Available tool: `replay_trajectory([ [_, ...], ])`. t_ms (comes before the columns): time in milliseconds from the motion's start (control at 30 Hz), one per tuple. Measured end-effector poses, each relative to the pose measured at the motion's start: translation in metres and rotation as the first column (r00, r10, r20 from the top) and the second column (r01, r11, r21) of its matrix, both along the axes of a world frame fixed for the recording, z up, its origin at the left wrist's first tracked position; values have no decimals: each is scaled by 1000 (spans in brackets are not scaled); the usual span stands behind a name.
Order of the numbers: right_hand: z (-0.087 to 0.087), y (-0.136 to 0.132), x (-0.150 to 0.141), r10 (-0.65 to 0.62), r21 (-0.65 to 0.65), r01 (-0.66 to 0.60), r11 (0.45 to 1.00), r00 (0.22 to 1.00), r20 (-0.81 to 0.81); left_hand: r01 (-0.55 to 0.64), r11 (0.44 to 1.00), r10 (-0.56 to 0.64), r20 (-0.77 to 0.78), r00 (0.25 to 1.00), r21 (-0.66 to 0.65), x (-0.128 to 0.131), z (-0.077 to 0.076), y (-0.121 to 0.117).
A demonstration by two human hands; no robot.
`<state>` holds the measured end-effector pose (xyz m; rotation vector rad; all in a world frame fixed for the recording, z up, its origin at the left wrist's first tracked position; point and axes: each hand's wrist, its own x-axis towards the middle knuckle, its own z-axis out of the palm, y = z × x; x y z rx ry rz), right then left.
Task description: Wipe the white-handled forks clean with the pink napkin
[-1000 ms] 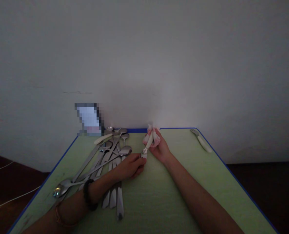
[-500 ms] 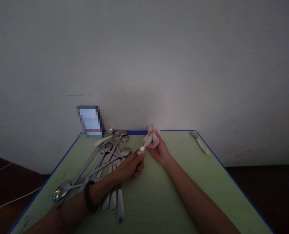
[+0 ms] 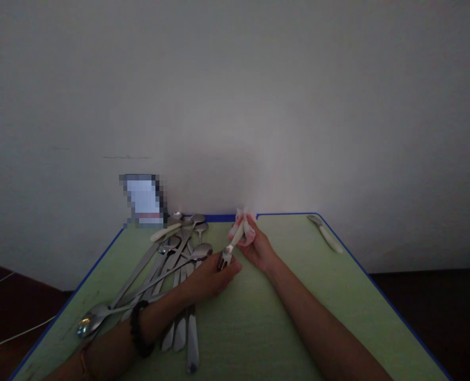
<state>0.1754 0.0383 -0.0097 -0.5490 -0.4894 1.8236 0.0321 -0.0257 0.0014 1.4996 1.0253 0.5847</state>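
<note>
A fork [image 3: 228, 253] with a pale handle is held slantwise between my hands above the table, its metal tines pointing toward me. My left hand [image 3: 211, 276] grips it at the tine end, the fingers partly hidden under the metal. My right hand [image 3: 258, 248] is closed on a crumpled pink and white cloth [image 3: 247, 235], folded about the far end of the fork's handle. Left of my hands lies a loose pile of metal spoons [image 3: 201, 252] and other long-handled cutlery, some of it covered by my left forearm.
A second pale-handled fork [image 3: 328, 237] lies alone near the table's right edge. At the back left corner stands a pixelated device with a bright screen [image 3: 143, 198]. The green table [image 3: 258, 328] has a blue rim and meets a grey wall [image 3: 298, 106].
My left hand has turned and shifted slightly, so the fork's tines now show over its fingers. The cloth and my right hand have moved a little to the left and nearer.
</note>
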Motion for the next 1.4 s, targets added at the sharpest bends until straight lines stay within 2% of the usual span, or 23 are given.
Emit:
replay_trajectory([
  [133,0,-1,0,22,14,-23,1000,1000,5,-22,997,27,-79,997,75,-1,0,0],
  [233,2,-2,1,10,5,-10,1000,1000,12,-40,997,45,-69,997,67,1,0,-2],
  [367,4,-5,0,24,-17,-22,1000,988,155,-84,995,88,83,993,-45,5,-3,-3],
  [533,-1,-7,-3,-4,1,4,1000,961,277,-99,971,160,288,944,-216,4,-16,0],
  [633,-5,-8,-5,-10,15,5,1000,945,326,-121,968,185,297,937,-222,3,-22,2],
  [700,-5,-10,-5,-3,28,-8,1000,933,361,-177,959,240,306,921,-221,3,-21,3],
  [900,1,-16,-6,-11,75,-23,997,910,414,-353,912,409,427,807,-208,10,-11,0],
  [967,0,-15,-6,-10,76,-24,997,908,419,-383,911,409,440,799,-152,12,-9,-1],
  [1133,-5,-13,-6,10,64,-39,997,917,399,-376,926,365,367,856,-45,12,-9,-2],
  [1300,-6,-8,-4,-30,38,20,999,952,304,-455,891,415,409,812,-1,9,-11,0],
  [1400,-4,-5,0,-94,32,90,995,983,157,-492,871,437,452,778,3,8,-13,2],
])
